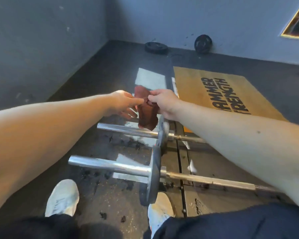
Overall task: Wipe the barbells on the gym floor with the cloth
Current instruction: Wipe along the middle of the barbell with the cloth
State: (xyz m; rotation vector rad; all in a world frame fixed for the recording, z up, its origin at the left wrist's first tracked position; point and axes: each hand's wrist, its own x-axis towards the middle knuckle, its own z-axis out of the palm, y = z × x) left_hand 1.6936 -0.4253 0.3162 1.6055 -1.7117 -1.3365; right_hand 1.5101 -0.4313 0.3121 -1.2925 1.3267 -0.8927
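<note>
Two barbells lie side by side on the dark gym floor. The near barbell (110,165) shows its chrome sleeve and a small grey plate (153,175) by my feet. The far barbell (128,131) lies just beyond, its own plate (161,133) partly behind my right wrist. A reddish-brown cloth (146,116) hangs in the air above the far barbell's sleeve. My right hand (164,102) pinches the cloth's upper part from the right. My left hand (123,104) reaches in from the left, its fingertips touching the cloth.
A yellow-brown mat (193,87) with black lettering covers the floor at right. A white sheet (150,79) lies past the cloth. Two black weight plates (156,47) (203,43) sit by the far wall. My white shoes (62,198) stand beside the near barbell. Walls close the corner at left.
</note>
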